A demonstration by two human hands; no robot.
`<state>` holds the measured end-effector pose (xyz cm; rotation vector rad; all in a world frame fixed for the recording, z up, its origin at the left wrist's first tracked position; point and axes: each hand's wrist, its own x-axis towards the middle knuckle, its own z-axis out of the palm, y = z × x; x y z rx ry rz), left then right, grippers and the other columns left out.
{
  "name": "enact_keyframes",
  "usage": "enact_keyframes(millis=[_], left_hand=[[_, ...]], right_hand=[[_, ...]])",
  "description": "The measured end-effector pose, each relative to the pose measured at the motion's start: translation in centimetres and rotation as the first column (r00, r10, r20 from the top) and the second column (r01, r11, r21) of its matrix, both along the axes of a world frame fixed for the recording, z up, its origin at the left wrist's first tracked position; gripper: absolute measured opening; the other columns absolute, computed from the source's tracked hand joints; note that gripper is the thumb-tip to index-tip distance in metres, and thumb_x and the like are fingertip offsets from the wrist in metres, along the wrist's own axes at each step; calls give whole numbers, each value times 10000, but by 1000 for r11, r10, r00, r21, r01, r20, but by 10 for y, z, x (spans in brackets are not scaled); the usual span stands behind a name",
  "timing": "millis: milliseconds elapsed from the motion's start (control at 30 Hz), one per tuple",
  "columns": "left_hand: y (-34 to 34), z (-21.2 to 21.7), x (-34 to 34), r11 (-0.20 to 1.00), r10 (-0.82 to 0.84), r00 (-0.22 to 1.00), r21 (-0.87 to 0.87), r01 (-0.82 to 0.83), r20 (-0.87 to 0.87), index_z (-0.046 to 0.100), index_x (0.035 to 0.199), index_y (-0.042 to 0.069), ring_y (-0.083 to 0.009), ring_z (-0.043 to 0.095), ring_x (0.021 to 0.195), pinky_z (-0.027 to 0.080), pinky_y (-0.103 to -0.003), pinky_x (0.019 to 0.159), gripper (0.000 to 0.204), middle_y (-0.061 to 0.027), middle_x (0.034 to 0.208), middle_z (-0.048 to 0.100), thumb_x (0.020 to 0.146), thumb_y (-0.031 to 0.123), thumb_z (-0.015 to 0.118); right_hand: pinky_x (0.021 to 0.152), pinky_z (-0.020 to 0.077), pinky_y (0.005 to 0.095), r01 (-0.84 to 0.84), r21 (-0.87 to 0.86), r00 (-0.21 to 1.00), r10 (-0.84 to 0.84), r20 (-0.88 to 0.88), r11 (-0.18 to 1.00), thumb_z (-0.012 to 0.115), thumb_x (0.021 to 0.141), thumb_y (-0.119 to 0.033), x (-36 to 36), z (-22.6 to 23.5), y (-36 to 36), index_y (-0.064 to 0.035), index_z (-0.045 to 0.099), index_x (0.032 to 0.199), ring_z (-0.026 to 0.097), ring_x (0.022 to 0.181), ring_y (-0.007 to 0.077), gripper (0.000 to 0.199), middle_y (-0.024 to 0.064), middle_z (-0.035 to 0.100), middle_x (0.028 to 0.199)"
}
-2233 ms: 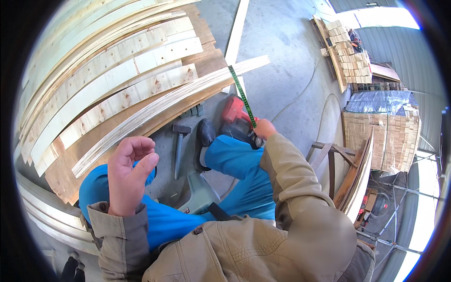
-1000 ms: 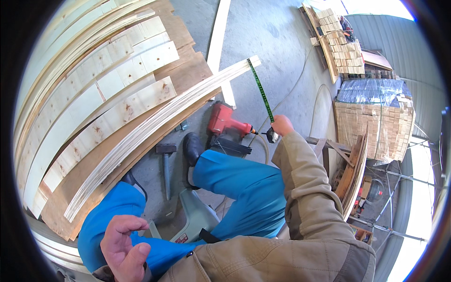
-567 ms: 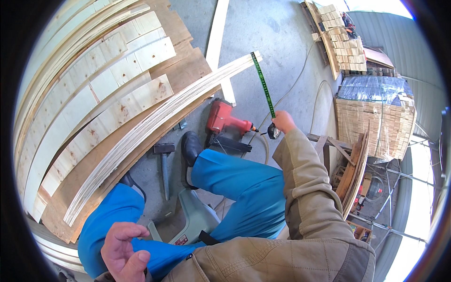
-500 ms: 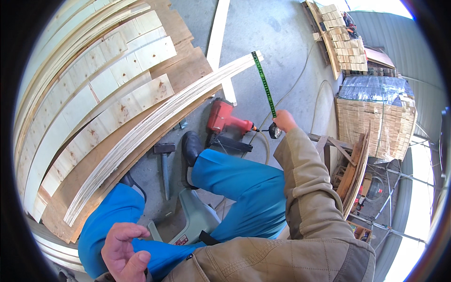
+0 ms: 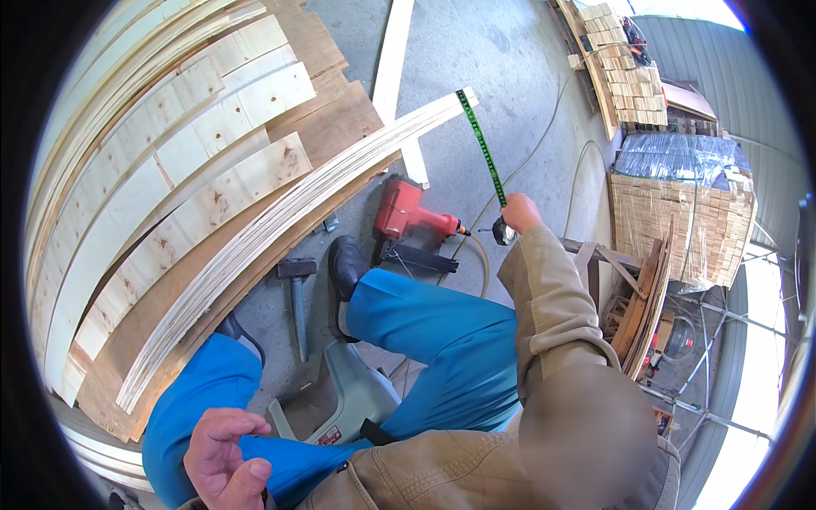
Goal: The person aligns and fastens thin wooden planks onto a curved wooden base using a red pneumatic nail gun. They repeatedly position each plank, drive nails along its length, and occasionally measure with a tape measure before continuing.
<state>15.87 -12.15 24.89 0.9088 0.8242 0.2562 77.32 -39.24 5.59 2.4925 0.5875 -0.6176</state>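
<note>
My right hand (image 5: pixel 520 212) is closed around a tape measure (image 5: pixel 504 232), at the end of my outstretched arm. Its green blade (image 5: pixel 482 146) runs out from the case, and the tip lies on the far end of a stack of long pale wooden strips (image 5: pixel 340 177). Over my left thigh, my left hand (image 5: pixel 225 459) is raised with nothing in it, fingers curled but apart from the thumb. A red nail gun (image 5: pixel 408 210) lies on the floor just left of the tape case. Nearer to me, a hammer (image 5: pixel 297 297) rests by my shoe.
Layered boards (image 5: pixel 195 187) fill the left side on brown plywood sheets (image 5: pixel 327 119). A pale green plastic stool (image 5: pixel 353 391) sits between my legs. A hose (image 5: pixel 486 263) leads off the nail gun. Wrapped wood blocks (image 5: pixel 671 217) and another block stack (image 5: pixel 625 81) stand at right.
My right hand and the tape case have shifted slightly right and away from me, with the blade still at the strips' end. My left hand has barely moved.
</note>
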Motion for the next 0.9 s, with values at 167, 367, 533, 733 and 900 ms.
enact_keyframes(millis=[167, 367, 533, 733, 900], left_hand=[[-1, -1, 0, 1000, 10, 1000, -3, -10, 4, 588, 1341, -90, -283, 644, 1180, 493, -417, 1087, 444, -209, 1302, 649, 982, 129, 728], [-1, -1, -1, 1000, 13, 1000, 6, -13, -2, 594, 1337, -86, -281, 646, 1176, 499, -415, 1081, 441, -207, 1294, 653, 977, 128, 734], [-2, -1, -2, 1000, 17, 1000, 10, -17, -8, 599, 1332, -84, -280, 648, 1171, 500, -414, 1078, 441, -206, 1290, 655, 973, 129, 741], [-1, 0, -1, 1000, 14, 1000, 15, -14, -14, 601, 1329, -88, -279, 648, 1169, 501, -410, 1073, 435, -205, 1287, 657, 974, 126, 734], [-1, 0, 0, 1000, 7, 1000, 19, -6, -25, 601, 1327, -92, -277, 649, 1170, 500, -409, 1071, 431, -204, 1287, 658, 977, 124, 727]], right_hand=[[1015, 554, 494, 8, 3, 1000, -8, 10, 1000, 582, 928, -119, 1, -3, -3, -55, 772, 1138, 682, 1194, 417, 290, 212, 729, 1248], [1019, 554, 495, 30, -19, 999, -30, 14, 999, 583, 935, -120, -1, -3, 0, -71, 768, 1173, 679, 1207, 412, 305, 201, 728, 1266], [1020, 555, 492, 73, 4, 997, -73, 23, 997, 580, 937, -123, -2, 1, 1, -84, 769, 1178, 677, 1213, 414, 309, 201, 728, 1267], [1010, 559, 493, 47, -23, 998, -46, 38, 999, 578, 942, -128, 1, 1, 0, -84, 772, 1161, 680, 1210, 412, 296, 200, 730, 1266], [991, 560, 495, 72, 18, 995, -73, 62, 997, 579, 939, -127, 9, -2, -3, -77, 773, 1138, 687, 1187, 415, 283, 210, 739, 1229]])
